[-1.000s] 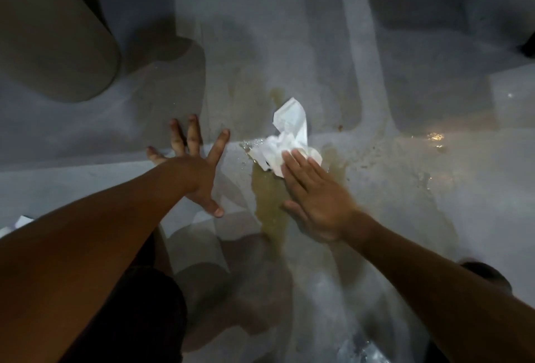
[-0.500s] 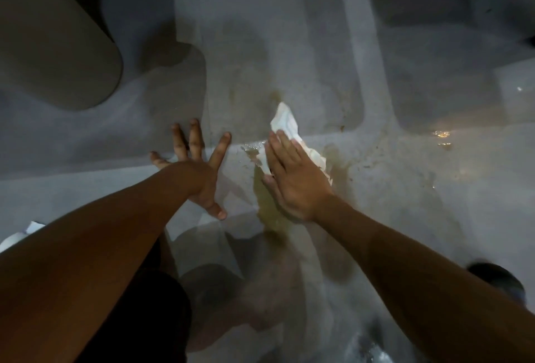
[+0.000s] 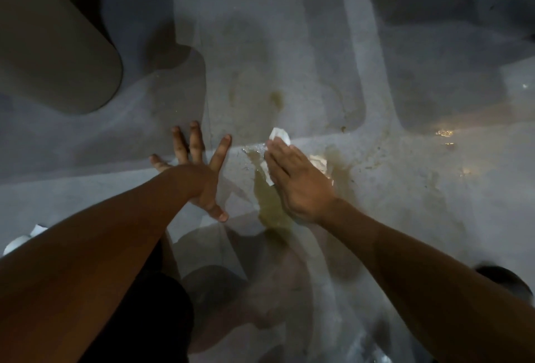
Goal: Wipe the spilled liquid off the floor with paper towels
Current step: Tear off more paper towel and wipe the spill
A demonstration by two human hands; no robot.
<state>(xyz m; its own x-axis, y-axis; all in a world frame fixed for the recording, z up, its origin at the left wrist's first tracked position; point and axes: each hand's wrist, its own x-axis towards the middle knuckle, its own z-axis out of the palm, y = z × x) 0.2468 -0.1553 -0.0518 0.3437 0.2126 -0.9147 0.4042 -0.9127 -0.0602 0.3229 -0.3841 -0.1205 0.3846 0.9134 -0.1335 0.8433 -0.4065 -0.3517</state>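
Right hand [image 3: 301, 186] lying flat, fingers straight and close together, pressing down on a crumpled white paper towel [image 3: 279, 134]; towel mostly hidden under the palm, a white corner showing past the fingertips, a thin edge showing at the thumb side, and a damp, yellowed bit peeking out at the far side of the hand; towel sitting on the glossy pale grey floor [image 3: 405, 203] near the middle of the view.

Yellowish-brown spilled liquid [image 3: 270, 203] lying as a streak on the floor just beside and under the right hand, running toward the person; fainter brownish staining and specks spreading to the right of the hand; small wet glints showing farther right.

Left hand [image 3: 199, 173] bracing on the floor, fingers spread wide and straight, holding nothing; well apart from the towel, the wet streak lying between the two hands.

Large beige rounded object [image 3: 58, 58] sitting at upper left; kind cannot be told; scrap of white paper [image 3: 17, 242] showing at the left edge behind the left forearm.
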